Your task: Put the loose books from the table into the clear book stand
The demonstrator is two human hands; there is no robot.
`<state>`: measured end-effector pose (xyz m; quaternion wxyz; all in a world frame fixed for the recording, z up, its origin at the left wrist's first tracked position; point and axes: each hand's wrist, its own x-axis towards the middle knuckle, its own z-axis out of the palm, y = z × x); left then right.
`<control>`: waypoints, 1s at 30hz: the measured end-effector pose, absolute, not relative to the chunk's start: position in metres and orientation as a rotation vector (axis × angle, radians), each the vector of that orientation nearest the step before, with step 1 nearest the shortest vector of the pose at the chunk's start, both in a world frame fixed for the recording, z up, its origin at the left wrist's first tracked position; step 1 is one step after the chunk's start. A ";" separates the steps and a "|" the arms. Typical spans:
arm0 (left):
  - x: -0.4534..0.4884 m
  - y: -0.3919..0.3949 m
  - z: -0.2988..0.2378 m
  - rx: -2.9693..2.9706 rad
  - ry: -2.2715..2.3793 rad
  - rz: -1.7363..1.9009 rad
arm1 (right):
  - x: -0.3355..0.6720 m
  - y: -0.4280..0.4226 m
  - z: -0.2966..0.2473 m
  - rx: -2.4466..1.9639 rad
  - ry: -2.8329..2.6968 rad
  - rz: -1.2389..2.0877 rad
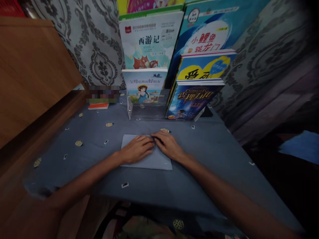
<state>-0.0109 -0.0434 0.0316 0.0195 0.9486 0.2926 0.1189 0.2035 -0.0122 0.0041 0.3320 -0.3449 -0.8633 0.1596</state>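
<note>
A pale grey-blue sheet of paper lies flat on the cloth-covered table in front of me. My left hand rests palm down on its left and middle part, fingers stretched toward the right. At the sheet's far right corner is my right hand, with fingers bent and thumb tucked in close, gripping the paper's edge. The fingertips of both hands nearly meet near the far edge. That corner of the sheet is covered by my right hand.
A clear stand with several upright picture books, including a blue one, stands behind the paper. A small stack with an orange book lies back left. The grey tablecloth has pineapple prints. A wooden panel rises at left.
</note>
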 end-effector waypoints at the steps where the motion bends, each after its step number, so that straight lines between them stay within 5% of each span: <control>1: -0.016 -0.036 0.030 2.936 0.964 0.379 | 0.203 -0.012 0.004 -0.895 -2.261 0.414; 11: -0.051 0.023 0.026 2.814 1.463 0.505 | 0.204 -0.014 0.007 -0.904 -2.348 0.352; 20: -0.061 0.022 0.020 2.796 1.392 0.671 | 0.204 -0.014 0.010 -0.895 -2.325 0.372; 30: -0.061 -0.011 0.045 3.013 1.204 0.409 | 0.207 -0.008 0.007 -1.150 -1.841 0.652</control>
